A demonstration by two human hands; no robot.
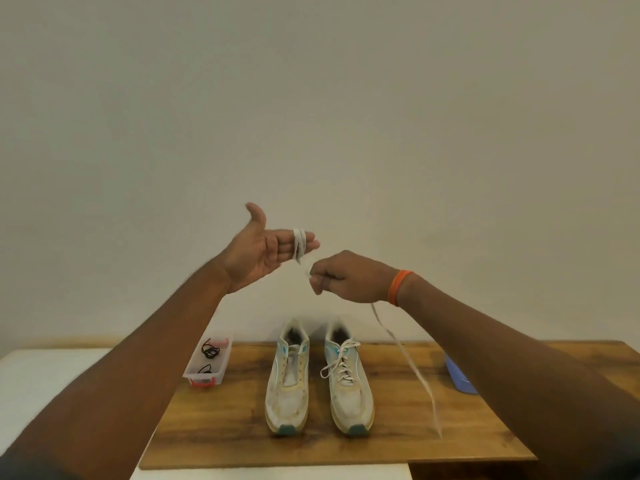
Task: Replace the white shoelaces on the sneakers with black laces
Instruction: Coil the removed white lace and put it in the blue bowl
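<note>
Head view: one camera looks out at two raised hands above a wooden worktop (398, 441).
Left hand (266, 251): it is held up in the middle of the frame, palm showing, fingers (313, 244) straight and relaxed, thumb up. A white lace (299, 245) is wound around them in a few loops.
Right hand (341, 277): it sits just to the right of the left hand and a bit lower. Its fingers are curled and pinch the same white lace.
Key relation: the wound loops lie up and to the left of the right hand's pinch, very near. The loose tail runs down and to the right, long and thin, toward the lower right of the frame. The right hand is the one placed to wind more.
Sneakers: two, side by side at lower middle. The left sneaker (287, 386) has no lace. The right sneaker (348, 382) has its white lace in.
Black laces (210, 351): two small bundles in one clear tray (221, 370), left of the sneakers.
Other: one blue thing (459, 377) at the right, one orange wristband (398, 285).
Guess: about a quarter done.
</note>
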